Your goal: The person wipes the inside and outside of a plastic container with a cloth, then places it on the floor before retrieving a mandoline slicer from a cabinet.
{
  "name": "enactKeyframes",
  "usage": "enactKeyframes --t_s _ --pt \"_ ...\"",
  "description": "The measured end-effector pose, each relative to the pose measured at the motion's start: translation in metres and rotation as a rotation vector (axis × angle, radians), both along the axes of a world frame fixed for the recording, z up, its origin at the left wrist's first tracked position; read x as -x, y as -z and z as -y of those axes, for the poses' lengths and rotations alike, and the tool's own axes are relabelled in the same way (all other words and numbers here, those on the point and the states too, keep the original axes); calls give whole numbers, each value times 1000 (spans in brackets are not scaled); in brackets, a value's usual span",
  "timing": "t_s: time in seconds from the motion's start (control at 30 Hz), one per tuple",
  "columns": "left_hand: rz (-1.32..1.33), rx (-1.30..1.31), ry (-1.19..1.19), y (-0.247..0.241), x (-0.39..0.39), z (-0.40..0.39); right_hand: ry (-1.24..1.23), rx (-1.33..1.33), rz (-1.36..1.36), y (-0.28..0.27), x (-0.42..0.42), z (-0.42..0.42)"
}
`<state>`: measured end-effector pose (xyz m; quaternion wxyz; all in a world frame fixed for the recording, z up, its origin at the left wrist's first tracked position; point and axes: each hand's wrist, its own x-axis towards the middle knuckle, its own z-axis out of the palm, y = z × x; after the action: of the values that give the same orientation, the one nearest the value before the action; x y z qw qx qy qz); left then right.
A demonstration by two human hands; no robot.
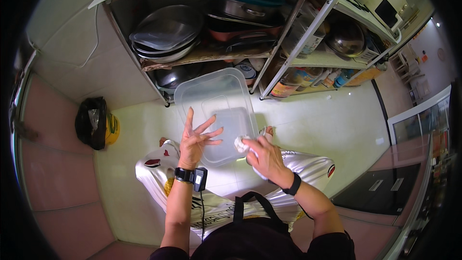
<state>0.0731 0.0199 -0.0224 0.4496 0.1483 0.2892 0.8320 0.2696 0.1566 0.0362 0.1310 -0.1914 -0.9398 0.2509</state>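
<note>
A clear plastic storage box (231, 94) with rounded corners is in front of me, between my feet, its far end near the shelving. Over its near left part is my left hand (196, 139), fingers spread and holding nothing; whether it touches the plastic I cannot tell. My right hand (265, 155) grips a crumpled white cloth (241, 144) at the box's near right edge. Part of the cloth hangs beneath the palm, and the hand hides the rest.
Ahead, a metal-framed shelf (169, 63) holds lids, pans and an oval pot (249, 7). Bottles (285, 85) line the lower right shelf. A yellow bucket (112, 129) with a black bag (90, 122) is on the left floor. Dark drawers (382, 187) are at right.
</note>
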Motion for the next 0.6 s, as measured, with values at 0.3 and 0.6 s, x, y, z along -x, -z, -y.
enactKeyframes --t_s 0.3,0.6 --pt "22 -14 8 -10 5 -1 40 -81 -157 -4 6 -5" --pt "6 76 306 -7 -14 -8 239 -248 -208 -30 65 -61"
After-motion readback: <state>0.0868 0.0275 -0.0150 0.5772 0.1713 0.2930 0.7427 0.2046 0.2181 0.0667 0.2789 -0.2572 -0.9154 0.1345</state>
